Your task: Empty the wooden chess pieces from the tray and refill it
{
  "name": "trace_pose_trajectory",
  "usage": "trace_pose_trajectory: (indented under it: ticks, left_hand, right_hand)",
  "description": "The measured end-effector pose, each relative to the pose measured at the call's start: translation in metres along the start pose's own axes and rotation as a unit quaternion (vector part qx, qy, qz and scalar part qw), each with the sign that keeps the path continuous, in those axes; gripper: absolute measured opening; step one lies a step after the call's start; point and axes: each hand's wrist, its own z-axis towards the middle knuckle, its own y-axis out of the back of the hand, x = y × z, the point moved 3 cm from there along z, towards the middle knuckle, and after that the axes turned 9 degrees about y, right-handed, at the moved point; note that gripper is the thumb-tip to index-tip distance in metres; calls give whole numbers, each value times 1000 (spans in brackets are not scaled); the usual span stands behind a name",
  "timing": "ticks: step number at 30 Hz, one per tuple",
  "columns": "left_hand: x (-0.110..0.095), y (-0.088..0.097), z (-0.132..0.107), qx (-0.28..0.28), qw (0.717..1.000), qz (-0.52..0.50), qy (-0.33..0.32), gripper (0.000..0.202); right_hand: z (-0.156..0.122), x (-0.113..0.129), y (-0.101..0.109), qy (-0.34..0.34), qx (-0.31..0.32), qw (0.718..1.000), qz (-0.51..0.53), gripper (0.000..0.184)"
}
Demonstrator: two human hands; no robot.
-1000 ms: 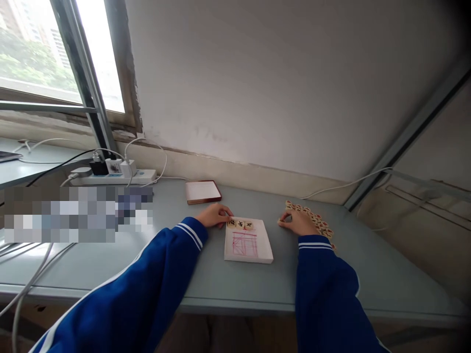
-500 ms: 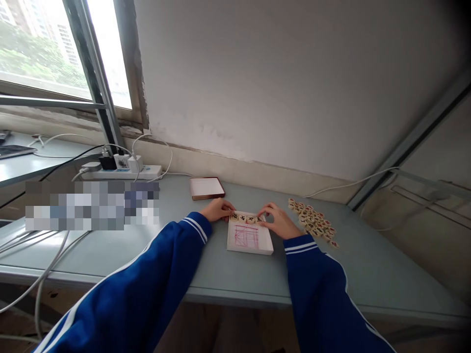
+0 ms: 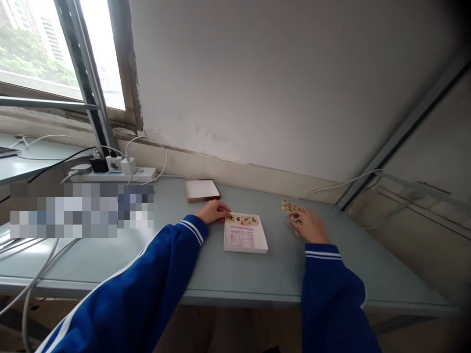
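A shallow white box with pink lines drawn on its floor lies on the desk. Along its far side stands a row of several round Chinese chess pieces with dark characters. My left hand grips the box's far left corner, its fingertips by the leftmost piece. Off to the right, my right hand is over the pile of Chinese chess pieces and hides most of it. Motion blurs its fingers, and whether a piece is between them does not show.
Behind the box lies a box lid with a reddish-brown rim. A white power strip with plugged-in chargers stands at the back left, cables trailing over the desk edge. The wall bounds the grey desk behind.
My right hand has left the row in the box and moved right, over the loose pieces. The left hand stays at the box corner. The view has shifted slightly.
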Motion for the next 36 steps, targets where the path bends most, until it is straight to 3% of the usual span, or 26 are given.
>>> trace_pose_trajectory:
  ticks: [5, 11, 14, 17, 22, 25, 28, 32, 36]
  left_hand:
    - [2, 7, 3, -6, 999, 40, -3, 42]
    - [7, 12, 5, -42, 998, 46, 0, 40]
    - [7, 12, 4, -57, 996, 63, 2, 35]
    - [6, 12, 3, -81, 992, 101, -4, 32]
    - [4, 15, -2, -140, 972, 188, 23, 28]
    - [2, 16, -5, -165, 958, 234, 19, 27]
    - [1, 15, -6, -165, 954, 250, 4, 28]
    - [2, 15, -5, -121, 966, 227, 5, 28]
    - [1, 15, -6, -61, 976, 209, 17, 40]
  right_hand:
    - [-20, -33, -13, 2, 56, 998, -34, 19]
    - [-34, -40, -16, 66, 58, 993, 83, 25]
    - [-43, -31, -13, 80, 51, 988, 123, 22]
    - [-38, 2, -5, 104, 56, 975, 189, 24]
    - [-1, 106, 8, 245, 53, 920, 300, 23]
    - [19, 159, -4, 330, 75, 894, 295, 18]
    - [29, 183, -22, 353, 88, 893, 267, 15]
    - [35, 171, -25, 338, 71, 907, 242, 20]
    - [51, 116, -16, 243, 15, 965, 93, 23]
